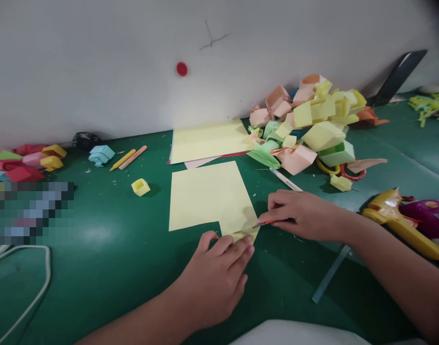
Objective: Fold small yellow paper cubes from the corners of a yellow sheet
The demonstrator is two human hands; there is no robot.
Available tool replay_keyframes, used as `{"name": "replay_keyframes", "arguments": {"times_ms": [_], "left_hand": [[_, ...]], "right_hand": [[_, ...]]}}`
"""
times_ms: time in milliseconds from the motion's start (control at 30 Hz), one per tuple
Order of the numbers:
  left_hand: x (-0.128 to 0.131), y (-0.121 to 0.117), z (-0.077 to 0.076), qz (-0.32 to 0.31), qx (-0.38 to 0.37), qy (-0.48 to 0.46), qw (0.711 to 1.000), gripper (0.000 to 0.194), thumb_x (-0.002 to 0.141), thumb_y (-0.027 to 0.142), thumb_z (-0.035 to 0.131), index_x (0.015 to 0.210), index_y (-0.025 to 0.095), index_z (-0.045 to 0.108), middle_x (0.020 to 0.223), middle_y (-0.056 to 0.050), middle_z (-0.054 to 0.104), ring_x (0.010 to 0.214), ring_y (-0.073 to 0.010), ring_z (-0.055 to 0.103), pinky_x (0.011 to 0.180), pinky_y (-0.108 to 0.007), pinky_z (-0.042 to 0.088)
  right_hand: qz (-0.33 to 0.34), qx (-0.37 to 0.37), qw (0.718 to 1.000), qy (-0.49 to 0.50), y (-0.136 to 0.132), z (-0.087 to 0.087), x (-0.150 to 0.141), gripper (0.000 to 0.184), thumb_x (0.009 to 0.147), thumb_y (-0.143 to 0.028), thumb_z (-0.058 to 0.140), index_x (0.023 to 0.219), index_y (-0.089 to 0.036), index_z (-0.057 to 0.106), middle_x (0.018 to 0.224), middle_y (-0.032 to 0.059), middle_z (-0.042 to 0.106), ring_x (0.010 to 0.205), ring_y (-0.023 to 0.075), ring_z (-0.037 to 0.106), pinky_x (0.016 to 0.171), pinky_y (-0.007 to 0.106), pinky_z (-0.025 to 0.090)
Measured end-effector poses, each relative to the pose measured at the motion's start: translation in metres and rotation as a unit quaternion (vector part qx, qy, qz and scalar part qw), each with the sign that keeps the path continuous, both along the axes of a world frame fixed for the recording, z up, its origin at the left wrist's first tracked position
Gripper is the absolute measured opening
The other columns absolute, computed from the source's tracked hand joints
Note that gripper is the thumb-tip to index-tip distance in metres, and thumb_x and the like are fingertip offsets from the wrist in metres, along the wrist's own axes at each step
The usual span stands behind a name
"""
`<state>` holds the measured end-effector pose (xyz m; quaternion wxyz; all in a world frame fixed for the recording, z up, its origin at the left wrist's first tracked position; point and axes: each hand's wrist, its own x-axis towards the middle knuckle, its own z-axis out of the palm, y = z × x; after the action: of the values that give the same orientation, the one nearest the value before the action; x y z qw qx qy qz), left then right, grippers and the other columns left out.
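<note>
Two bare hands are at work over one pale yellow sheet, which lies flat on the green tabletop at centre, with a step cut into its near left edge. The left hand is palm down at the sheet's near end. Its fingers are partly spread and slightly bent, two tips lying on the narrow portion just below the blade; the thumb lies apart from these on the near side. The right hand is at the sheet's right edge, thumb and fingers pinching a cutter with a red part. Its thin blade lies across the narrow portion, pointing towards the left hand. Whether the edge has gone through the paper cannot be told.

Beyond the sheet, a stack of paper rests near the wall, pale yellow uppermost. To its right is a heap of folded paper pieces, with a white pen at its near side and two ring handles, yellow and red, partly covered. One yellow glue gun lies near the right forearm, beside a purple tool. One small yellow paper box sits left of the sheet, well apart from both hands.
</note>
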<state>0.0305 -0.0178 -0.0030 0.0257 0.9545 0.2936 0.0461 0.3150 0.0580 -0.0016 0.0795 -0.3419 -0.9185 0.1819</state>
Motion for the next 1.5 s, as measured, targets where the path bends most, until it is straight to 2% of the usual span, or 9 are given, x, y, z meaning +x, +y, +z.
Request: {"name": "replay_keyframes", "arguments": {"times_ms": [267, 700, 1333, 1500], "left_hand": [[-0.001, 0.000, 0.001, 0.005, -0.008, 0.003, 1.000, 0.044, 0.104, 0.037, 0.041, 0.143, 0.020, 0.051, 0.152, -0.005, 0.049, 0.116, -0.0242, 0.051, 0.095, -0.046, 0.034], [-0.002, -0.001, 0.001, 0.007, -0.021, -0.007, 1.000, 0.043, 0.105, 0.035, 0.036, 0.142, 0.018, 0.050, 0.154, -0.003, 0.047, 0.114, -0.0237, 0.050, 0.094, -0.048, 0.031], [-0.003, 0.003, 0.004, 0.005, -0.053, -0.005, 0.999, 0.043, 0.102, 0.032, 0.043, 0.143, 0.021, 0.050, 0.155, -0.003, 0.046, 0.116, -0.0244, 0.050, 0.095, -0.047, 0.034], [-0.003, 0.003, 0.004, 0.010, -0.062, 0.001, 0.998, 0.043, 0.104, 0.033, 0.039, 0.144, 0.022, 0.049, 0.156, -0.003, 0.044, 0.118, -0.0249, 0.050, 0.096, -0.048, 0.032]], "right_hand": [[-0.011, -0.014, 1.000, 0.005, 0.000, 0.002, 0.003, 0.029, 0.096, -0.023, 0.055, 0.116, -0.034, 0.072, 0.094, 0.0046, 0.060, 0.086, 0.0198, 0.056, 0.073, 0.031, 0.043], [-0.013, -0.014, 1.000, 0.016, 0.000, 0.002, 0.007, 0.032, 0.095, -0.020, 0.054, 0.116, -0.034, 0.073, 0.091, 0.0038, 0.060, 0.084, 0.0189, 0.057, 0.073, 0.030, 0.043], [-0.025, -0.047, 0.999, 0.000, 0.000, 0.004, 0.013, 0.032, 0.095, -0.023, 0.055, 0.119, -0.036, 0.072, 0.096, 0.0045, 0.060, 0.089, 0.0203, 0.060, 0.075, 0.031, 0.045], [-0.024, -0.048, 0.999, -0.005, 0.001, 0.004, 0.016, 0.032, 0.096, -0.025, 0.055, 0.120, -0.036, 0.071, 0.097, 0.0051, 0.060, 0.090, 0.0204, 0.059, 0.076, 0.032, 0.046]]}}
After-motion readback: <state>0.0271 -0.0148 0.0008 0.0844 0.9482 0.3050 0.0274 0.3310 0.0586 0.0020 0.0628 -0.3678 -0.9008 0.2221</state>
